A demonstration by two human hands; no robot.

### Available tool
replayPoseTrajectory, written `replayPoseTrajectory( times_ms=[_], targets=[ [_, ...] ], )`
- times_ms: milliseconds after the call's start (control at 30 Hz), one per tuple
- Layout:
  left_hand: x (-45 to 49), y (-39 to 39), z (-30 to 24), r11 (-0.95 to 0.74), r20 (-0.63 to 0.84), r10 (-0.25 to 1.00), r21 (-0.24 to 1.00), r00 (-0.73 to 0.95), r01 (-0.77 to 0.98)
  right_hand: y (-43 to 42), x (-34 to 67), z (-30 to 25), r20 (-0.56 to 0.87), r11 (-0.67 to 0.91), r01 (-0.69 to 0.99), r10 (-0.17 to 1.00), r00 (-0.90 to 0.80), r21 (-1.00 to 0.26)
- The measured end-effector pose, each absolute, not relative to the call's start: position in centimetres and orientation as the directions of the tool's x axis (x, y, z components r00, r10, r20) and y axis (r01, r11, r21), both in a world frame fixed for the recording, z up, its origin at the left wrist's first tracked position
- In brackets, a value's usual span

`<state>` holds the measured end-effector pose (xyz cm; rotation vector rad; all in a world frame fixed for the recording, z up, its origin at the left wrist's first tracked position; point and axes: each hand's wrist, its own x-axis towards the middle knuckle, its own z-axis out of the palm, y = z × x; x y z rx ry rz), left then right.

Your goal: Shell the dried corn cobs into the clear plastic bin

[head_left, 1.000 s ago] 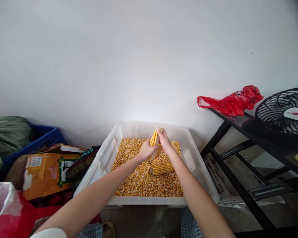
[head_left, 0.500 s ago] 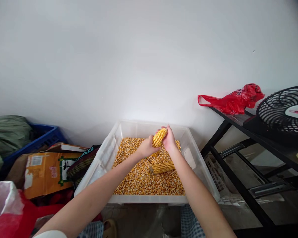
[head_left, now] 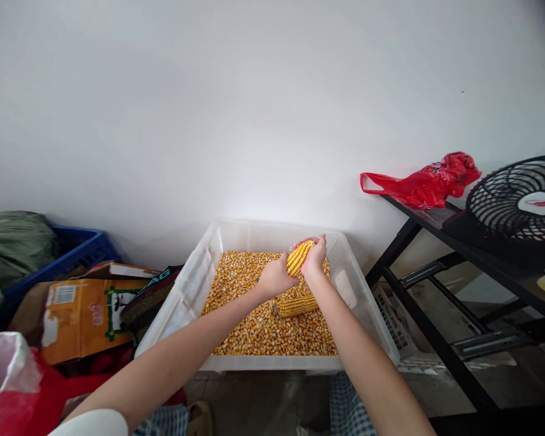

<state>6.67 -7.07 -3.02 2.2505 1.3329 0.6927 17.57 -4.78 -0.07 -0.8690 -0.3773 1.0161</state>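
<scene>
Between both hands, over the right half of a clear plastic bin [head_left: 272,363], is a yellow corn cob [head_left: 298,258] full of kernels. My left hand [head_left: 276,277] grips its lower left side, thumb toward the cob. My right hand [head_left: 315,257] wraps the upper right side, and its fingers behind the cob are partly hidden. A second corn cob [head_left: 297,306] lies just below, its right end covered by my right forearm. Loose corn kernels [head_left: 240,303] cover the floor of the bin.
Left of the bin are an orange cardboard box [head_left: 86,315], a black mesh bag [head_left: 148,306] and a blue crate [head_left: 79,248]. On the right stands a black-framed table [head_left: 418,290] with a red plastic bag [head_left: 431,184] and a fan [head_left: 527,203]. A white wall rises behind.
Both hands have shifted slightly right with the corn cob. My right hand has closed further over the cob's upper end. The second cob lies where it was.
</scene>
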Motion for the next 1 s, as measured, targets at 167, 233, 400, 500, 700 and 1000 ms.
replayPoseTrajectory(
  times_ms=[167,233,400,500,700,1000],
  targets=[
    [6.9,-7.1,-3.3,-0.391,0.181,0.883,0.796,0.433,0.463,-4.9,17.6,-0.1,0.102,0.326,-0.318,0.824,0.558,-0.89],
    [7.0,-7.1,-3.4,-0.347,0.158,0.863,0.876,0.479,0.336,-4.8,17.8,-0.3,0.179,0.362,-0.231,0.806,0.564,-0.903],
    [7.0,-6.3,-3.9,-0.237,0.105,0.843,0.953,0.528,0.188,-3.6,19.5,-1.2,0.196,0.354,-0.189,0.805,0.56,-0.916],
    [6.5,-5.7,-4.0,-0.259,0.122,0.848,0.944,0.516,0.202,-3.0,21.1,-1.5,0.226,0.361,-0.051,0.682,0.695,-0.931],
    [5.9,-4.9,-4.0,-0.315,0.162,0.888,0.896,0.431,0.312,-3.2,21.1,-1.1,0.025,0.203,-0.3,0.862,0.506,-0.932],
    [6.0,-5.8,-3.3,0.064,-0.055,0.835,0.998,0.548,0.003,-4.1,17.6,-1.8,0.21,0.26,-0.189,0.945,0.251,-0.947]
  ],
)
